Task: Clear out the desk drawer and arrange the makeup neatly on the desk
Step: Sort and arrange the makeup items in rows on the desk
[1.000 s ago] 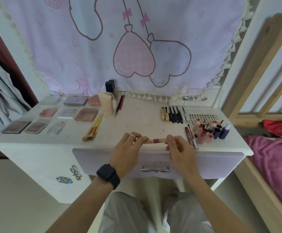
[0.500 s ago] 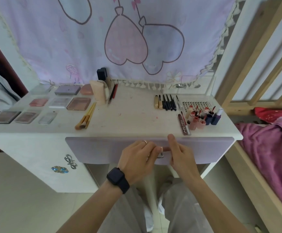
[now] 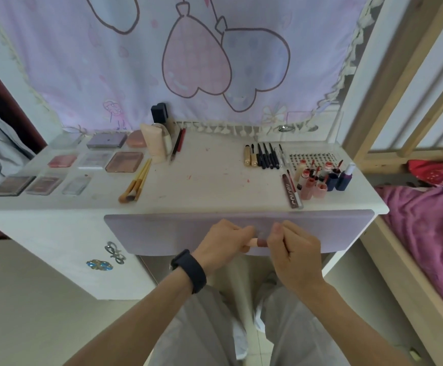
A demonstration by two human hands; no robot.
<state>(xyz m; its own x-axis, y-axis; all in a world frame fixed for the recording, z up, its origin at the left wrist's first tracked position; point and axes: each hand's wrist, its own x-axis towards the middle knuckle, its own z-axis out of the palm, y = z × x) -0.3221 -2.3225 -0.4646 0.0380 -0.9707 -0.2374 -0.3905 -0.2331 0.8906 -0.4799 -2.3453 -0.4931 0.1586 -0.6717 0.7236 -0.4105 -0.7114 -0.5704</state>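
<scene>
A small pink and brown lip tube (image 3: 257, 242) is held level between both hands in front of the shut lilac drawer front (image 3: 162, 231). My left hand (image 3: 223, 245) grips its pale end. My right hand (image 3: 293, 256) pinches its dark end. On the white desk (image 3: 215, 180) lie palettes (image 3: 123, 161) at the left, brushes (image 3: 135, 182), a row of pencils and mascaras (image 3: 264, 156), and a cluster of lip products (image 3: 318, 178) at the right.
A cream tube (image 3: 154, 142) and a dark-capped bottle (image 3: 159, 113) stand at the back of the desk under a pink cloth (image 3: 188, 62). A wooden bed frame (image 3: 400, 75) with purple bedding (image 3: 431, 228) is close on the right. My knees (image 3: 215, 326) are under the drawer.
Both hands with the lip tube have come down from the desk's front edge to in front of the drawer. The camera view has tilted down.
</scene>
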